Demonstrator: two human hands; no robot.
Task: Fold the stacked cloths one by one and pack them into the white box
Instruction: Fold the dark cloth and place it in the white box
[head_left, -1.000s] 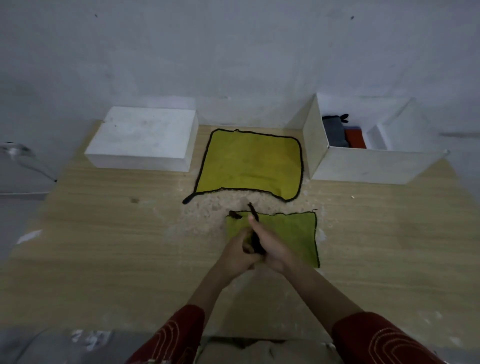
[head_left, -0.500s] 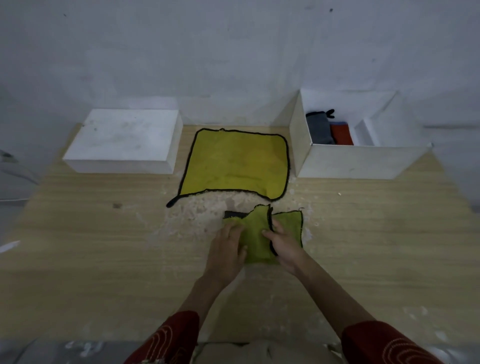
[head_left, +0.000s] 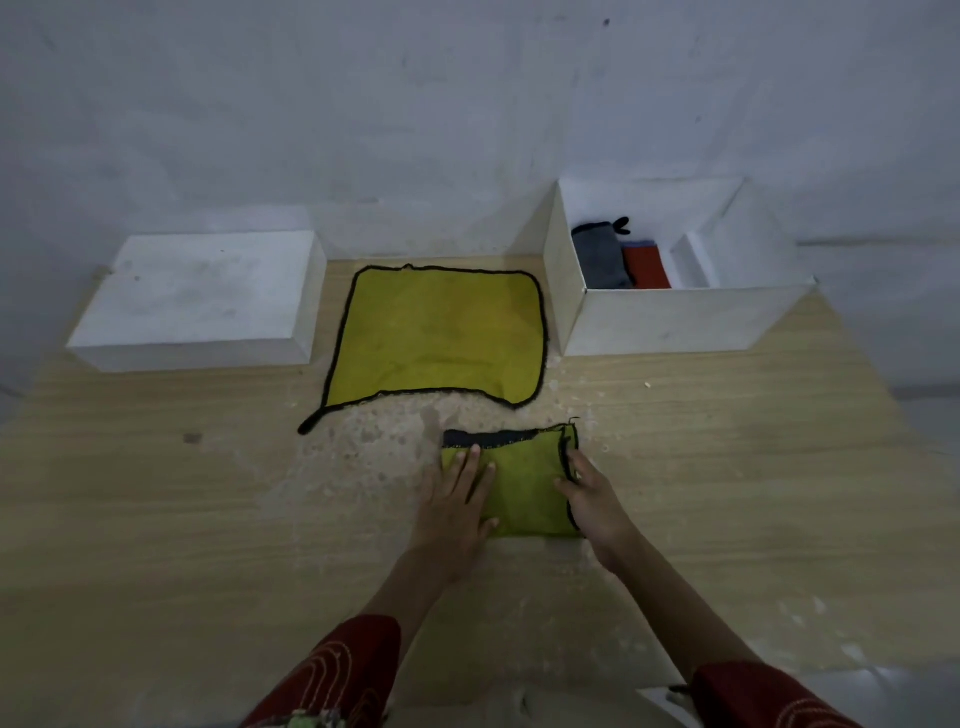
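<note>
A small folded yellow-green cloth (head_left: 527, 483) with black trim lies on the wooden table in front of me. My left hand (head_left: 457, 504) presses flat on its left part, fingers straight. Along the cloth's right edge rests my right hand (head_left: 589, 501), fingers extended on the black trim. Behind it a larger yellow cloth (head_left: 439, 335) with a black border lies spread flat. The open white box (head_left: 670, 317) stands at the back right; inside it a folded grey cloth (head_left: 602, 257) and a folded red cloth (head_left: 647, 265) stand side by side.
A closed white box (head_left: 197, 296) sits at the back left against the grey wall. The wooden table (head_left: 208, 519) has a worn, pale rough patch (head_left: 379, 447) just left of the folded cloth. A white inner divider (head_left: 696, 260) stands inside the open box.
The cloth's left part has been folded over to the right, leaving it narrower. Both hands have gone from gripping the cloth to lying flat on it, left hand on top, right hand at the edge.
</note>
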